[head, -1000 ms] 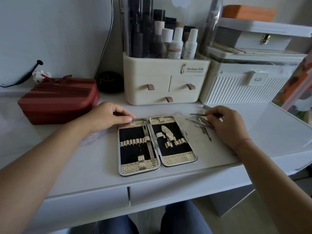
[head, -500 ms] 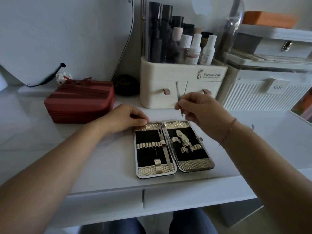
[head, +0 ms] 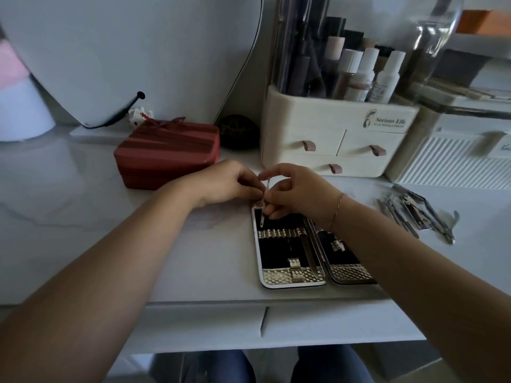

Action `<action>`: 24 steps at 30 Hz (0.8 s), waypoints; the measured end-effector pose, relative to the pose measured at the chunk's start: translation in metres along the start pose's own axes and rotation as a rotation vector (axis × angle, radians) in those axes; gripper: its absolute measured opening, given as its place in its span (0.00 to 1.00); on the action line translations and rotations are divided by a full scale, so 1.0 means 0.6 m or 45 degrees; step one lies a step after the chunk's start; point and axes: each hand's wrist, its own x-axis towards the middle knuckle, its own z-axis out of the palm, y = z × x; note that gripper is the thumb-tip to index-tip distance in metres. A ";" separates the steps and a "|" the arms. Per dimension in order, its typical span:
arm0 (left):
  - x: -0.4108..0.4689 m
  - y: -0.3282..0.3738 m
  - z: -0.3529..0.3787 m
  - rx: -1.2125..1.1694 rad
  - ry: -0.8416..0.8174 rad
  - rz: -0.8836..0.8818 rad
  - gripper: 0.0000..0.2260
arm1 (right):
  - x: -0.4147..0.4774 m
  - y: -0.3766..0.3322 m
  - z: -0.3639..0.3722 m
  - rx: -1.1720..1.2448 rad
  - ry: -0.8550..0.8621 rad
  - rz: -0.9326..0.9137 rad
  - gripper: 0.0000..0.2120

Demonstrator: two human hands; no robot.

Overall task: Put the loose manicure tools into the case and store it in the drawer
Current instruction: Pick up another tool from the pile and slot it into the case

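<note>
Tabletop (head: pixel 83 217), white, fills the middle of the frame, with a shut drawer (head: pixel 318 322) under its near edge. A cream cosmetics organiser (head: pixel 331 134) stands at upper right, and a red pouch (head: pixel 166 153) lies left of centre. The manicure case (head: pixel 276 252) lies open flat at lower centre, both halves lined in black.

Two bare forearms reach in from the bottom corners. The left hand (head: pixel 226 181) sits at the case's upper left corner with its fingers bent. It is unclear whether it pinches the edge or only presses on it. The right hand (head: pixel 301 192) pinches a thin metal tool (head: pixel 262 220) between thumb and fingers. The tool is nearly upright, its tip just above the band of loops in the left half. A pile of loose tools (head: pixel 414 211) lies on the tabletop at right, well apart from the case.

Progress looks early. A nail file (head: pixel 309 252) is seated in the left half and most loops are empty. The right half is largely hidden by the forearm. Filling the case, closing it and storing it in the drawer all remain.

Half a second ago the right hand held the tool higher, in front of the organiser. Now it is down at the case. The left hand has kept its corner.
</note>
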 end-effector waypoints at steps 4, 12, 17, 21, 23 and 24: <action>0.001 -0.002 -0.001 0.002 0.009 -0.001 0.04 | 0.007 0.006 -0.002 -0.219 0.074 -0.036 0.16; -0.005 0.002 -0.005 0.039 -0.008 -0.047 0.03 | 0.010 0.012 0.004 -0.285 0.055 -0.022 0.12; -0.005 0.002 -0.005 0.047 0.006 -0.069 0.02 | 0.011 0.014 0.002 -0.272 0.052 -0.037 0.11; -0.005 0.000 -0.005 0.057 0.022 -0.095 0.03 | 0.012 0.014 0.001 -0.295 0.037 -0.047 0.08; -0.006 -0.001 -0.004 0.051 0.021 -0.097 0.03 | 0.013 0.013 -0.001 -0.239 0.024 -0.030 0.08; -0.007 -0.001 -0.004 0.051 0.019 -0.097 0.03 | 0.013 0.013 -0.003 -0.198 0.012 -0.013 0.08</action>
